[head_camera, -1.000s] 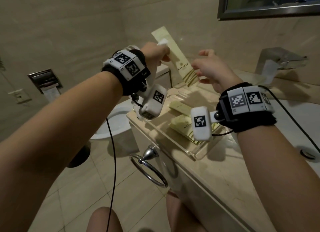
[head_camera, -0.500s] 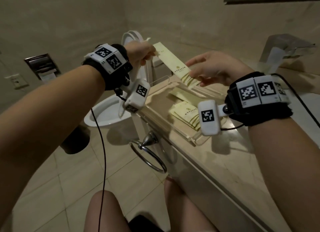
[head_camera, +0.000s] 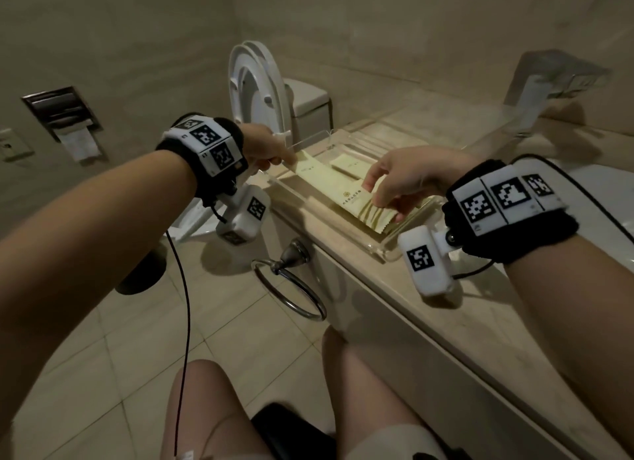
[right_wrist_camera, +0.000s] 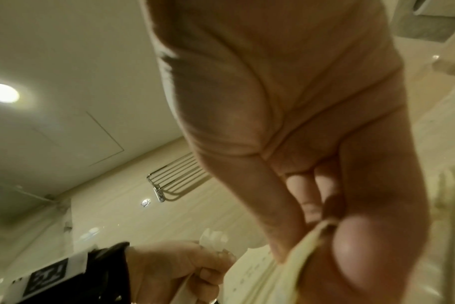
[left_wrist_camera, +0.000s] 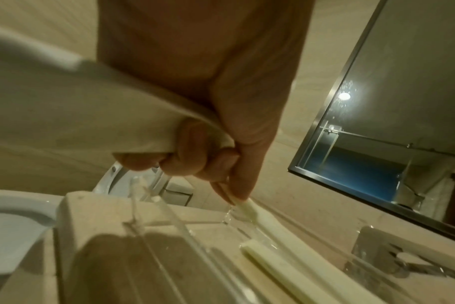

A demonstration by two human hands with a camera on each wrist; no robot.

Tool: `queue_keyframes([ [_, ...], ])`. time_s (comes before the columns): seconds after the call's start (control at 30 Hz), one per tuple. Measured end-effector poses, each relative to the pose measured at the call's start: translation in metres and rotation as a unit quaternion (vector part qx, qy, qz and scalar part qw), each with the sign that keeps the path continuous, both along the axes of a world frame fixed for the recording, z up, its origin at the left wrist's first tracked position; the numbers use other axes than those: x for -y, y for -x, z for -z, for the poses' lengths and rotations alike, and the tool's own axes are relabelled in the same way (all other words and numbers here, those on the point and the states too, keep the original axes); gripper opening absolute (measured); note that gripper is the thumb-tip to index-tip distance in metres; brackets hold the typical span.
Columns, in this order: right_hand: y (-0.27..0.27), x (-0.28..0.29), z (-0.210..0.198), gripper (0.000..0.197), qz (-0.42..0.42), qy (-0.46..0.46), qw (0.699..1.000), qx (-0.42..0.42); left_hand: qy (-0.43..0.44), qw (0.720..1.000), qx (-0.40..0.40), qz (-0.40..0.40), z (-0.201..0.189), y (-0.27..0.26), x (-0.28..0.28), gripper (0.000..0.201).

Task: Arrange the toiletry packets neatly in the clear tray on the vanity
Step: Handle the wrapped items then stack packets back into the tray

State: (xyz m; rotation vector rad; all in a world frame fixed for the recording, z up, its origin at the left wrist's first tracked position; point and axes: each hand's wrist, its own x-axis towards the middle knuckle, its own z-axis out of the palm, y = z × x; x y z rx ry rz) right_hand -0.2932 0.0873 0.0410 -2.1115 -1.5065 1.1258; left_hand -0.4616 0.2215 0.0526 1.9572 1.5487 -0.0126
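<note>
A long packet [head_camera: 338, 193] is being lowered into the clear tray [head_camera: 380, 248] on the bench [head_camera: 456, 325], its far end being pinched by the left hand [head_camera: 266, 147] and its near end by the right hand [head_camera: 408, 178]. Next, it probably needs releasing flat, squared alongside the smaller packet [head_camera: 346, 166] beyond the right hand.

Head down; wrists close, upward
</note>
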Motion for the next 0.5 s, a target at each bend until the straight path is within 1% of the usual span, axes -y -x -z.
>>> queue_keyframes([
  [0.23,0.008,0.001,0.002,0.004,-0.023,0.001,0.996,0.085,-0.022,0.999,-0.025,0.006,0.012,0.001,-0.003,0.028],
  [0.3,0.008,0.0,0.003,0.015,-0.032,-0.003,0.992,0.124,-0.022,0.999,-0.044,0.012,0.015,-0.001,-0.006,0.028],
  [0.33,0.009,0.001,0.003,0.018,-0.036,-0.004,0.989,0.145,-0.021,0.998,-0.058,0.019,0.016,-0.002,-0.006,0.03],
  [0.4,0.011,0.001,0.003,0.017,-0.043,-0.002,0.982,0.183,-0.021,0.995,-0.09,0.033,0.017,-0.005,-0.008,0.032],
  [0.47,0.012,0.0,0.004,0.016,-0.044,0.003,0.977,0.208,-0.031,0.992,-0.117,0.044,0.015,-0.008,-0.003,0.026],
  [0.5,0.014,0.0,0.004,0.016,-0.045,0.004,0.975,0.218,-0.038,0.99,-0.126,0.049,0.015,-0.01,-0.002,0.031],
])
